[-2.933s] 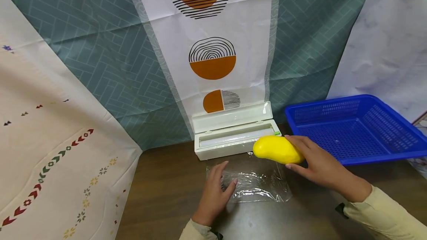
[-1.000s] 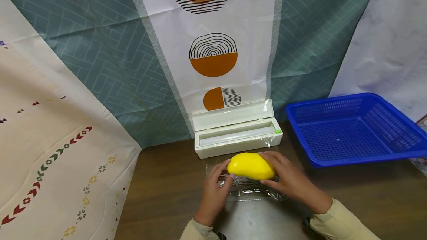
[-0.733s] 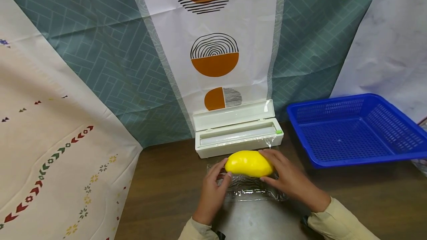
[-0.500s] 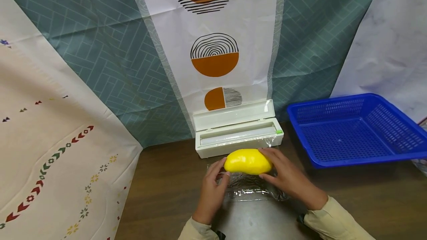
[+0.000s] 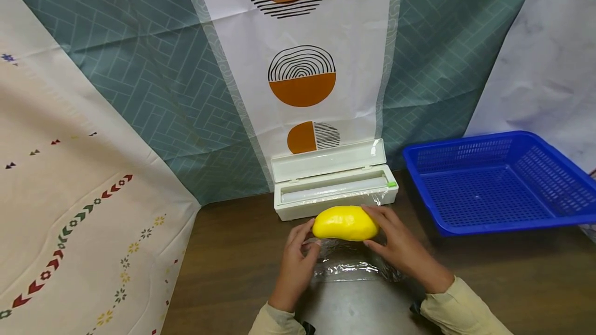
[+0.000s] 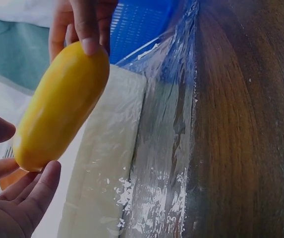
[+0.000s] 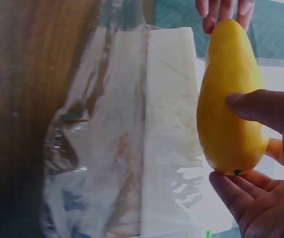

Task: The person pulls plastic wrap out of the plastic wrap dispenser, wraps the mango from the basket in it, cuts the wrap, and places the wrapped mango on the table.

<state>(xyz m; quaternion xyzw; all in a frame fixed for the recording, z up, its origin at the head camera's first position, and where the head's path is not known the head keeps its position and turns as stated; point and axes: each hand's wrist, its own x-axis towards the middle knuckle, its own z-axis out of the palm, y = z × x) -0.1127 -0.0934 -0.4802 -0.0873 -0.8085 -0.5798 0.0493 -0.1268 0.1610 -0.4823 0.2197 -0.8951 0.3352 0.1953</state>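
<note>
A smooth yellow mango point(image 5: 345, 223) is held between both hands, above a clear sheet of cling film point(image 5: 346, 269) spread on the table. My right hand point(image 5: 404, 247) grips its right end, where the right wrist view shows a small dark stem spot on the mango point(image 7: 231, 109). My left hand point(image 5: 297, 262) holds the other end by its fingertips, thumb and fingers around the tip in the left wrist view of the mango point(image 6: 62, 106). Just behind stands a white cling film dispenser point(image 5: 335, 203), lid raised, with the film roll point(image 5: 335, 189) inside.
To the right of the dispenser sits a blue perforated basket point(image 5: 489, 190). A patterned cloth point(image 5: 302, 25) hangs behind, and a cream cloth point(image 5: 93, 252) covers the left side. The brown wooden table point(image 5: 233, 262) runs beneath.
My right hand has brought the mango leftward from near the basket to my left hand, which now holds its left end. Over the last second the mango has shifted slightly toward the dispenser.
</note>
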